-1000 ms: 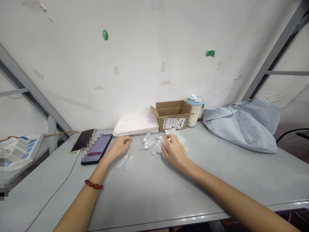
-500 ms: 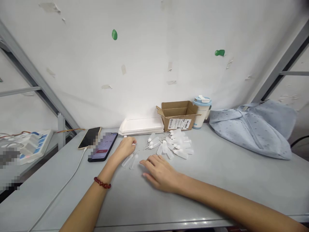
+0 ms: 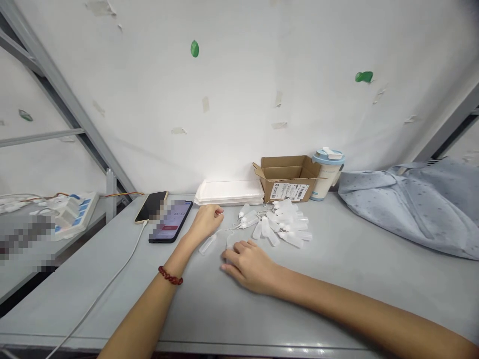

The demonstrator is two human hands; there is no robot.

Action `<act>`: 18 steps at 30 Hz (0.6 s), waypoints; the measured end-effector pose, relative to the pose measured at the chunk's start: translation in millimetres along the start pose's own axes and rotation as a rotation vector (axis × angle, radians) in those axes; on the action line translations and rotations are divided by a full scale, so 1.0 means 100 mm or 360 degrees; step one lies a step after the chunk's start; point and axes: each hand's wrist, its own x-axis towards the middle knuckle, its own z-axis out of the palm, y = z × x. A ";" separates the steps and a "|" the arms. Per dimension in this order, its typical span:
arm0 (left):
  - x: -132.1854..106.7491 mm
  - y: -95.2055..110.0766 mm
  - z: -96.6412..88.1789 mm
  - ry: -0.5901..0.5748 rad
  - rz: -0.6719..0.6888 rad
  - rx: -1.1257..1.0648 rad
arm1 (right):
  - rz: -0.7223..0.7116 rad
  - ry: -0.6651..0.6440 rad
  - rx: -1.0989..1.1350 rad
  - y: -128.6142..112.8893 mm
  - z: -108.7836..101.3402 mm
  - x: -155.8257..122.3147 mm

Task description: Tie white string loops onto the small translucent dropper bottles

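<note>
My left hand (image 3: 206,223) rests on the grey table (image 3: 337,279) with its fingers pinched together on a thin white string that runs toward a heap of small clear plastic bottles (image 3: 285,224). One loose clear bottle (image 3: 207,245) lies just below that hand. My right hand (image 3: 249,263) lies palm down nearer to me, fingers curled around another small clear bottle (image 3: 229,242) at its fingertips. A red bead bracelet (image 3: 170,275) sits on my left wrist.
Two phones (image 3: 171,221) lie at the left, one on a white cable (image 3: 112,281). A stack of white trays (image 3: 229,192), an open cardboard box (image 3: 288,175) and a lidded cup (image 3: 328,167) stand along the wall. A blue cloth bag (image 3: 422,199) lies at the right, and a power strip (image 3: 73,213) at the far left.
My right hand left the heap of bottles, drew back toward me and to the left, and curled onto one of the two loose bottles. The left hand stayed pinched. The view shifted left.
</note>
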 end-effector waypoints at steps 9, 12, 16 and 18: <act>-0.11 0.24 0.02 -0.0275 -0.0121 -0.0880 | -0.0082 0.0326 0.0300 0.14 -0.09 -0.36; -0.15 0.28 0.03 -0.0379 -0.0108 -0.1009 | -0.0081 0.0528 0.0318 0.19 -0.06 -0.31; -0.20 0.33 0.05 -0.0604 -0.0132 -0.1236 | 0.0041 0.0592 0.0564 0.26 -0.05 -0.27; -0.22 0.34 0.06 -0.0728 -0.0173 -0.1409 | 0.0141 0.0591 0.0696 0.29 -0.05 -0.27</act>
